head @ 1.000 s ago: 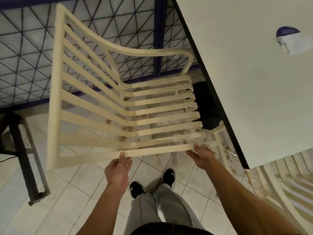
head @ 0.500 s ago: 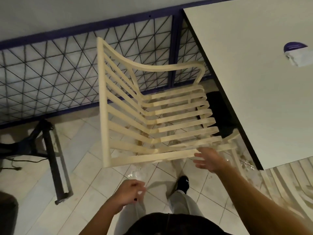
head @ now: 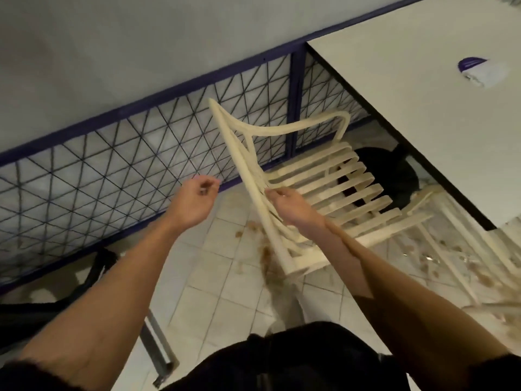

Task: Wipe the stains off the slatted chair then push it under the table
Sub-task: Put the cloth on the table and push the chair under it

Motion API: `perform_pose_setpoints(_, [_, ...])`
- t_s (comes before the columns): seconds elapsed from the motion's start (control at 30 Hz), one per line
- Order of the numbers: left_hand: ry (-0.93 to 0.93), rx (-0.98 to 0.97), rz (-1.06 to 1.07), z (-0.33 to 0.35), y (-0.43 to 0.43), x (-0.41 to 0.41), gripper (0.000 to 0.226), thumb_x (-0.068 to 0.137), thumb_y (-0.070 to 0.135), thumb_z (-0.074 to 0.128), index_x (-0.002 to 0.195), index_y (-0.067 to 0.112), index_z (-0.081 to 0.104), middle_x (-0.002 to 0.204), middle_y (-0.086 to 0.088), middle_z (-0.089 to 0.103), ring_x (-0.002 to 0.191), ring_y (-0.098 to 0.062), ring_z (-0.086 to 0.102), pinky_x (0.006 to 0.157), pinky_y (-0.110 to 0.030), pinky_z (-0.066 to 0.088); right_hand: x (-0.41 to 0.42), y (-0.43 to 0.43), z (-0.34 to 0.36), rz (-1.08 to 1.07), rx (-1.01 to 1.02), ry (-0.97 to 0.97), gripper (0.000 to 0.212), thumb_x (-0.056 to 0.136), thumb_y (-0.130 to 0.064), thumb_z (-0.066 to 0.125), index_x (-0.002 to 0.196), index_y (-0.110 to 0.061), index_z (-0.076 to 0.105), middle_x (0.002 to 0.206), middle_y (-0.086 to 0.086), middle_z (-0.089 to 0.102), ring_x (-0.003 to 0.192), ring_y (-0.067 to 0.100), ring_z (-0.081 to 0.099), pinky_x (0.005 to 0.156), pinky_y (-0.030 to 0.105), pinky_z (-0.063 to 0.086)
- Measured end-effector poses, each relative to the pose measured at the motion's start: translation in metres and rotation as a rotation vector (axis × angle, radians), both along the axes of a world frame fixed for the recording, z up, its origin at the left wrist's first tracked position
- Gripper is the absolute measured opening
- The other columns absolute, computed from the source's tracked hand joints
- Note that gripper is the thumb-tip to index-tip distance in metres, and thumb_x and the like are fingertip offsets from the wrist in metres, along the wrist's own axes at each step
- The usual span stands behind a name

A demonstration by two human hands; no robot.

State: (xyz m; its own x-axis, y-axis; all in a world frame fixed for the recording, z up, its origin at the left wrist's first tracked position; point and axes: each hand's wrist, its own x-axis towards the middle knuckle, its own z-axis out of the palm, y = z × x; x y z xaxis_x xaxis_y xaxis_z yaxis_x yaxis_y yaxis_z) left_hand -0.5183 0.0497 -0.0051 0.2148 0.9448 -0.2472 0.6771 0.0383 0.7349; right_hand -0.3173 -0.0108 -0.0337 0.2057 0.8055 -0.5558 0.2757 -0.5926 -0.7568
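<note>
While the right hand rests on the back of the slatted chair, its fingers seem curled round a slat near the upright edge, though blur makes the grip hard to confirm. The left hand hangs apart from the chair, fingers loosely curled, and whether it holds anything I cannot tell. The chair stands on the tiled floor just beside the corner of the white counter, seat facing it, not yet tucked under. Brown stains mark the tiles near the chair's rear leg. A pale cloth lies on the counter, well apart from both hands. Wiping well likely means fetching that cloth, steadying the back with one hand, and running it along each slat, gaps included, before any push.
</note>
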Motion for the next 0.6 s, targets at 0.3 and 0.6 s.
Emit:
perform_pose_setpoints(0.3, [0.190,0.240,-0.553,-0.005,0.090,0.045,0.026,0.097,0.031,0.051,0.118,0.021,0.063,0.122,0.002,0.063,0.110,-0.017,0.055,0.096,-0.036,0.044,-0.048,0.014,-0.036,-0.012,-0.094,-0.124,0.077,0.091,-0.075,0.022,0.140,-0.019,0.043,0.120,0.004,0.062,0.104,0.025,0.060,0.093,0.039,0.048])
perform_pose_setpoints(0.6, [0.660,0.382,-1.157,-0.041,0.145,0.055,0.048,0.101,0.046,0.018,0.112,0.032,0.062,0.125,0.005,0.062,0.127,-0.026,0.042,0.114,-0.050,0.020,-0.043,0.020,-0.034,-0.050,-0.148,-0.141,0.085,0.085,-0.081,0.025,0.139,-0.019,0.048,0.130,0.007,0.060,0.113,0.025,0.057,0.096,0.038,0.045])
